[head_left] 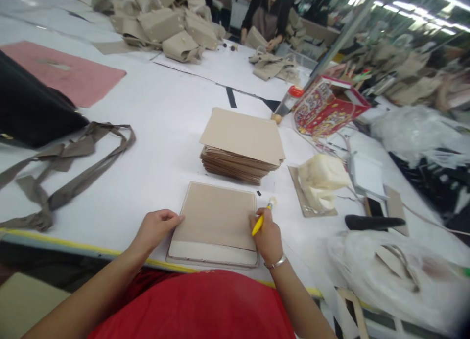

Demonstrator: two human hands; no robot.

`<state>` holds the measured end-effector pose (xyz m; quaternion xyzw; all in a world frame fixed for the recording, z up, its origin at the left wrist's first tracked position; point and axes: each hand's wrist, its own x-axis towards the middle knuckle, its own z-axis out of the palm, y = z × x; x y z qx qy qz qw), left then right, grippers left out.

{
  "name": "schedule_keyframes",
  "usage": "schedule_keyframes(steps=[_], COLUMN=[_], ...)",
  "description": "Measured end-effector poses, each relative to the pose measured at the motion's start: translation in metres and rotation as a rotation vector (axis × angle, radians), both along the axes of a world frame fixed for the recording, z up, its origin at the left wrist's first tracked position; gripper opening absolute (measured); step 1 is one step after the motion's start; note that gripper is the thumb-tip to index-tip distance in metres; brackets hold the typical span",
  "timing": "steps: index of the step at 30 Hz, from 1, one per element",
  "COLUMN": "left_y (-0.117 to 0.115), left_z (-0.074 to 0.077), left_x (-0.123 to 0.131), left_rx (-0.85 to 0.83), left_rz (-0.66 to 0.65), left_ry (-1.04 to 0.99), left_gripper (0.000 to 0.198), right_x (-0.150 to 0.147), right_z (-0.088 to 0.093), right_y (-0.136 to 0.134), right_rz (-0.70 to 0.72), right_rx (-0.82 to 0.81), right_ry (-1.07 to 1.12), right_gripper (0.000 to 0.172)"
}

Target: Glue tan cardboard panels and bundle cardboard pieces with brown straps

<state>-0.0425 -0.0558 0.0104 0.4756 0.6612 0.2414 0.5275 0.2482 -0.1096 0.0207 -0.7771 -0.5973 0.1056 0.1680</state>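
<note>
My left hand (pixel 157 227) touches the panel (pixel 219 213), whether pinching I can't tell; my right hand (pixel 270 237) grips the brush (pixel 258 225), stack (pixel 242 136) ahead.

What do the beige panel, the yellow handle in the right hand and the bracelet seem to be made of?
Beige panel: perhaps leather, imitation leather or card, with a matte finish; it lies flat and shows no bright reflections.
Yellow handle: likely smooth plastic, judging by its bright, even colour.
Bracelet: probably polished metal, because it is silvery with bright highlights.
</note>
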Motion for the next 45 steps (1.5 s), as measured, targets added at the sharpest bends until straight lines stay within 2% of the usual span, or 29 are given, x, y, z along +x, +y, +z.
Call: schedule_keyframes(steps=[6, 13, 16, 22, 26, 35, 41, 45], left_y=[0.002, 0.000, 0.002, 0.015, 0.022, 0.022, 0.019, 0.018], left_z=[0.002, -0.007, -0.005, -0.004, -0.009, -0.010, -0.014, -0.013], left_x=[0.002, -0.002, -0.002, -0.007, -0.012, -0.014, -0.013, -0.013], left_rx=[-0.008, -0.005, 0.017, 0.026, 0.002, 0.047, 0.017, 0.000], left_rz=[-0.030, -0.036, -0.032, -0.145, -0.157, -0.213, -0.207, -0.176], left_ry=[0.059, 0.027, 0.045, 0.080, -0.006, 0.008, -0.030, -0.045], left_gripper=[0.034, 0.033, 0.031, 0.024, 0.022, 0.023, 0.025, 0.026], right_x=[-0.001, -0.002, -0.001, -0.002, -0.003, -0.002, -0.004, -0.003], right_z=[0.004, 0.006, 0.006, 0.006, 0.005, 0.004, 0.010, 0.009], right_y=[0.001, 0.004, 0.005, 0.008, 0.012, 0.011, 0.011, 0.010], right_rz=[-0.042, -0.042, -0.024, -0.010, 0.005, 0.033, 0.005, 0.023], right_rx=[-0.047, -0.097, -0.118, -0.103, -0.112, -0.100, -0.144, -0.142], right_ry=[0.035, -0.001, -0.020, -0.095, -0.117, -0.153, -0.153, -0.141], right_gripper=[0.019, 0.018, 0.018, 0.025, 0.028, 0.028, 0.029, 0.029])
